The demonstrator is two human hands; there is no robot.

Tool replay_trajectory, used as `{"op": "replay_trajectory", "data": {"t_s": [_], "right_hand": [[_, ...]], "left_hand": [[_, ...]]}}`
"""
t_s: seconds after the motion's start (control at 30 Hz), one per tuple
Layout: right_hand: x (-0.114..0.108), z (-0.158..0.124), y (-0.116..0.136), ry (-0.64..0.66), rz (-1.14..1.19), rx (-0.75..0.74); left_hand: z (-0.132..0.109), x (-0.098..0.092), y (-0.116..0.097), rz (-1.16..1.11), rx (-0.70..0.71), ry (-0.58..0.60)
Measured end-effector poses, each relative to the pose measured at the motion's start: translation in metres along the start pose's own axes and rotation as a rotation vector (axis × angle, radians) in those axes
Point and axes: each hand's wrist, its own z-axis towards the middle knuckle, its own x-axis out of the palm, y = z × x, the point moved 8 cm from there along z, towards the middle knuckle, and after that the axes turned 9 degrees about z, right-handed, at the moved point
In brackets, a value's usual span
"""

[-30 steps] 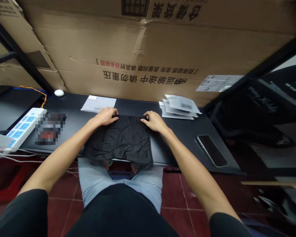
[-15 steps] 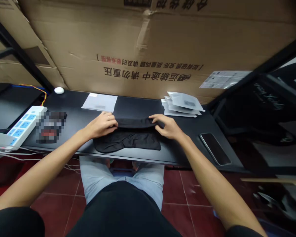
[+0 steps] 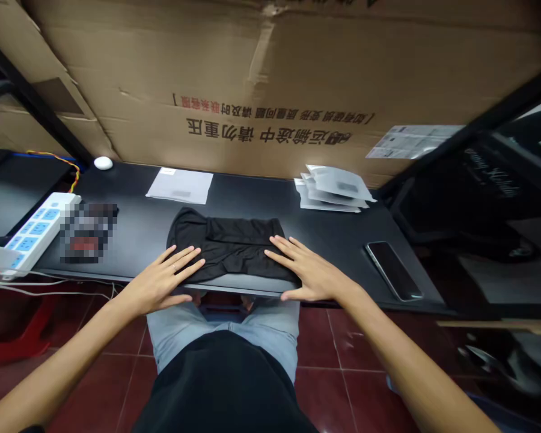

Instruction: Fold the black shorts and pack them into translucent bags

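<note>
A black cloth (image 3: 238,240) lies on the dark table near its front edge, with a folded band along its far side and wrinkles nearer me. My left hand (image 3: 165,281) rests at its left end, fingers spread, fingertips on the fabric. At the right end, my right hand (image 3: 306,270) also has its fingers spread, with the fingertips on the cloth and the thumb by the table edge. Neither hand grips anything.
Behind stands a large cardboard sheet (image 3: 234,66). White packets (image 3: 336,189) are stacked at the back right; a single one (image 3: 180,186) lies back left. A phone (image 3: 393,270) is at right, a power strip (image 3: 38,231) at left.
Both hands have let go of the cloth's far band and moved toward the front edge, fingers now spread. The band lies flat on the cloth, whose left end shows more fully.
</note>
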Motion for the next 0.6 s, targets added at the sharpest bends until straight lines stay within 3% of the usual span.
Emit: {"op": "replay_trajectory", "data": {"t_s": [0.1, 0.23, 0.3, 0.4, 0.5, 0.6], "right_hand": [[0.013, -0.016, 0.013, 0.025, -0.027, -0.016], [0.018, -0.035, 0.019, -0.052, -0.003, -0.022], [0.010, -0.036, 0.012, -0.155, 0.111, 0.044], [-0.007, -0.025, -0.022, -0.339, 0.287, 0.336], [-0.017, -0.010, -0.056, -0.444, 0.345, 0.610], [-0.030, 0.002, -0.068, -0.531, 0.230, 0.684]], "left_hand": [[-0.018, 0.004, 0.003, -0.052, 0.020, -0.027], [-0.030, -0.008, 0.015, -0.267, -0.032, -0.080], [-0.027, -0.015, 0.032, -0.364, -0.182, -0.121], [-0.009, -0.021, 0.063, -0.396, -0.472, -0.185], [0.016, -0.022, 0.083, -0.271, -0.702, -0.192], [0.031, -0.025, 0.089, -0.058, -0.836, -0.163]]}}
